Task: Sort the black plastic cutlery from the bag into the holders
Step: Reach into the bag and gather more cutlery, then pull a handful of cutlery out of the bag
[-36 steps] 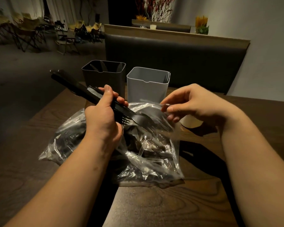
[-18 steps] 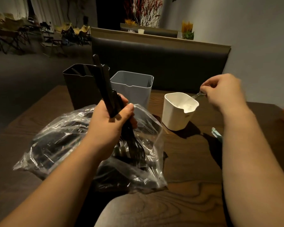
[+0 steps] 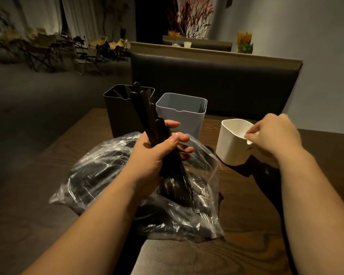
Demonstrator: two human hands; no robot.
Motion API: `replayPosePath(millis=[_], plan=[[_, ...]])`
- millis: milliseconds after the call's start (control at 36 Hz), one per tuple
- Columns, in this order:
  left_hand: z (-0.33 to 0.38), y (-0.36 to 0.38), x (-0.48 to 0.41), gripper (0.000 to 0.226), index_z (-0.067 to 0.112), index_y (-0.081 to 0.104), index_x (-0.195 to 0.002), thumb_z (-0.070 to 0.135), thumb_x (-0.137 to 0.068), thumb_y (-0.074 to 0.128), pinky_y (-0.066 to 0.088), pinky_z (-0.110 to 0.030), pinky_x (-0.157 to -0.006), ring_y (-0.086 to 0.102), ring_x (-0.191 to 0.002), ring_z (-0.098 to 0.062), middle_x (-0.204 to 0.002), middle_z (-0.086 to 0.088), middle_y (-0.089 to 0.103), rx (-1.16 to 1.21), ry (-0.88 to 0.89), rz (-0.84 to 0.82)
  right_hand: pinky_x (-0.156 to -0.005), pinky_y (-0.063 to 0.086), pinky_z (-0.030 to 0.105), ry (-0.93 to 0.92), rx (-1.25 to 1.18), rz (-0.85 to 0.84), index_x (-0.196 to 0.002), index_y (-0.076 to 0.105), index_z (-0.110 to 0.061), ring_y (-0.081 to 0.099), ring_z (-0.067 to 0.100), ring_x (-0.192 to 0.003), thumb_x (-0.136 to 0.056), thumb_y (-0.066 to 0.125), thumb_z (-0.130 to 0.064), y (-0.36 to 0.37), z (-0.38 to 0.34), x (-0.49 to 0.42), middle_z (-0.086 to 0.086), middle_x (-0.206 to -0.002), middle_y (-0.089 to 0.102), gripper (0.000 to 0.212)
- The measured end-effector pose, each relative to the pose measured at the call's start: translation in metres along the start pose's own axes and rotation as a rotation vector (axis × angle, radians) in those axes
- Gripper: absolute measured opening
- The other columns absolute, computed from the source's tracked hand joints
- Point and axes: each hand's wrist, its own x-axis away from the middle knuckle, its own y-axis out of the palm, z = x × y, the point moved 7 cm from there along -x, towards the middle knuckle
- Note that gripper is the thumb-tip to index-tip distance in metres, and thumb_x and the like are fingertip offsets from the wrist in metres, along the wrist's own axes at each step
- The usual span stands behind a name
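My left hand (image 3: 153,155) grips a bundle of black plastic forks (image 3: 145,114), handles up and tines down, over the clear plastic bag (image 3: 99,175), which holds more black cutlery. Behind the bag stand a black holder (image 3: 117,116) and a grey holder (image 3: 181,116). To the right stands a white holder (image 3: 230,143). My right hand (image 3: 272,135) hovers at the white holder's right rim with fingertips bunched together. I see nothing between them, and whether they pinch something is unclear.
Everything sits on a dark wooden table (image 3: 246,225). A dark padded bench back (image 3: 226,82) runs behind the holders. Folding chairs stand far off at the back left.
My right hand carried a small light utensil from the bag to the white holder; it no longer shows. My left hand turned the fork bundle from lying sideways to upright.
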Motion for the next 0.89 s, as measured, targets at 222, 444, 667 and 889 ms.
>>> replayPosePath(millis=[222, 444, 667, 889], plan=[[0.002, -0.006, -0.004, 0.031, 0.012, 0.060, -0.117, 0.011, -0.086, 0.059, 0.059, -0.038, -0.078, 0.074, -0.090, -0.026, -0.108, -0.009, 0.074, 0.048, 0.042, 0.033, -0.097, 0.038, 0.046, -0.128, 0.022, 0.056, -0.134, 0.061, -0.029, 0.041, 0.033, -0.120, -0.099, 0.054, -0.044, -0.014, -0.016, 0.002, 0.010, -0.127, 0.053, 0.039], [0.002, -0.022, -0.012, 0.017, 0.015, 0.061, -0.112, 0.011, -0.099, 0.051, 0.061, -0.036, -0.077, 0.074, -0.086, -0.022, -0.094, -0.004, 0.071, 0.299, 0.043, 0.186, -0.071, 0.059, 0.027, -0.509, -0.771, -0.274, -0.097, 0.066, -0.024, 0.069, 0.011, -0.081, -0.096, 0.059, -0.028, -0.045, -0.125, 0.058, -0.001, -0.089, 0.070, 0.009], [0.006, -0.032, -0.014, 0.015, 0.019, 0.061, -0.093, 0.017, -0.103, 0.050, 0.060, -0.035, -0.080, 0.072, -0.076, -0.016, -0.073, 0.000, 0.070, 0.525, 0.013, 0.269, -0.073, 0.060, 0.041, -0.421, -0.913, -0.792, -0.120, 0.061, -0.028, 0.072, 0.025, -0.090, -0.085, 0.061, -0.049, 0.016, -0.153, 0.094, 0.005, -0.102, 0.072, 0.040], [0.000, -0.037, -0.015, 0.013, 0.018, 0.061, -0.089, 0.015, -0.100, 0.057, 0.061, -0.033, -0.074, 0.070, -0.073, -0.016, -0.074, -0.002, 0.064, 0.520, 0.001, 0.393, -0.078, 0.061, 0.046, 0.035, -1.418, -0.874, -0.118, 0.066, -0.011, 0.072, 0.035, -0.096, -0.082, 0.056, -0.056, 0.037, -0.135, 0.114, 0.018, -0.110, 0.073, 0.058]])
